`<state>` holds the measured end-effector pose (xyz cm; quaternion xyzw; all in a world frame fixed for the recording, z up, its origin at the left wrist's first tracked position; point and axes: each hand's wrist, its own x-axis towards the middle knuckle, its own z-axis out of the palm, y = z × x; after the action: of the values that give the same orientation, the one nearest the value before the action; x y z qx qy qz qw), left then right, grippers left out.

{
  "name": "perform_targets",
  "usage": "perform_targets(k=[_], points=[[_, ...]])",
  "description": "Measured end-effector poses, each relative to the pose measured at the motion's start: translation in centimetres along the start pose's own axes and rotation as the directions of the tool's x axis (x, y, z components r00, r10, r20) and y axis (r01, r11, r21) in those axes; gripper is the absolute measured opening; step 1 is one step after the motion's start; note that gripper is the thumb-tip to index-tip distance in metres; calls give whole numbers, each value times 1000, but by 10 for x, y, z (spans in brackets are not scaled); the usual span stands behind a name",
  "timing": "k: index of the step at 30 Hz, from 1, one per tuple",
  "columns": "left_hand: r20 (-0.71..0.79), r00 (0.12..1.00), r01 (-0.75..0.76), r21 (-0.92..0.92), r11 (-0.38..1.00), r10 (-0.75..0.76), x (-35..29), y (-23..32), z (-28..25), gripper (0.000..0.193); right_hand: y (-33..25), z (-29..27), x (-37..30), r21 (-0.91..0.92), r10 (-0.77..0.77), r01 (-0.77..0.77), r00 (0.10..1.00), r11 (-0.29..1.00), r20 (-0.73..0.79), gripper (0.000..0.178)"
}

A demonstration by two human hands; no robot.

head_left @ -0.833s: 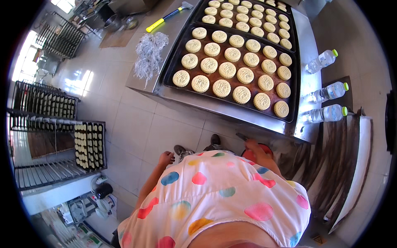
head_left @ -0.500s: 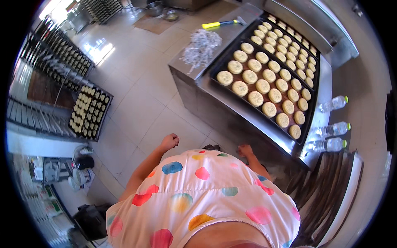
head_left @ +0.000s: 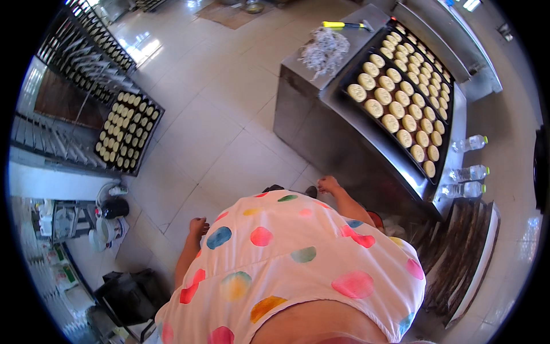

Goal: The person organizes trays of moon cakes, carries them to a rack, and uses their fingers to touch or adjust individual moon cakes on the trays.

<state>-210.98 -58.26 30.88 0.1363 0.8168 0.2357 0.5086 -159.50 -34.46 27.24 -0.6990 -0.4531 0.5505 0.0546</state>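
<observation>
My left hand (head_left: 199,226) hangs low beside the dotted apron (head_left: 269,252), its fingers loosely curled and no object showing in them. Ahead on the other side, my right hand (head_left: 328,184) is held over the floor near the steel counter, also curled with nothing visible in it. Neither hand touches anything. Black baking trays (head_left: 375,123) of round, pale-yellow pastries (head_left: 397,109) lie on the steel counter (head_left: 303,109) at the right. A bundle of shredded whitish strips (head_left: 325,53) and a yellow-handled tool (head_left: 344,24) rest on its far left corner.
Three clear bottles (head_left: 471,143) with green caps line the counter's right edge. Dark, long slats (head_left: 452,258) lean at the lower right. To the left stand tray racks (head_left: 74,63) and another pastry tray (head_left: 127,132); white buckets (head_left: 109,229) and a black bin (head_left: 129,295) are nearer.
The counter and trays have shifted rightward in view. My left hand has dropped back toward my side, while the right has swung forward. Both hands remain without a visible object.
</observation>
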Motion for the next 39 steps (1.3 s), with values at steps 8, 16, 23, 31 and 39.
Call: perform_targets(k=[8, 16, 23, 31, 39], points=[[54, 998, -8, -237, 972, 22, 50, -65, 4, 25, -83, 52, -6, -69, -86, 99, 981, 993, 177, 32], [9, 985, -173, -47, 984, 174, 11, -40, 23, 32, -121, 63, 44, -217, -70, 134, 958, 967, 279, 30], [-320, 947, -192, -502, 843, 24, 1, 14, -21, 27, -153, 80, 187, -251, -103, 226, 899, 941, 425, 26], [-766, 525, -851, -469, 235, 371, -161, 280, -127, 36, -333, 155, 167, -352, -104, 342, 829, 871, 549, 22], [-189, -211, -973, 131, -188, 959, -317, 423, -97, 40, -371, 185, 189, -462, -118, 469, 787, 752, 606, 27]])
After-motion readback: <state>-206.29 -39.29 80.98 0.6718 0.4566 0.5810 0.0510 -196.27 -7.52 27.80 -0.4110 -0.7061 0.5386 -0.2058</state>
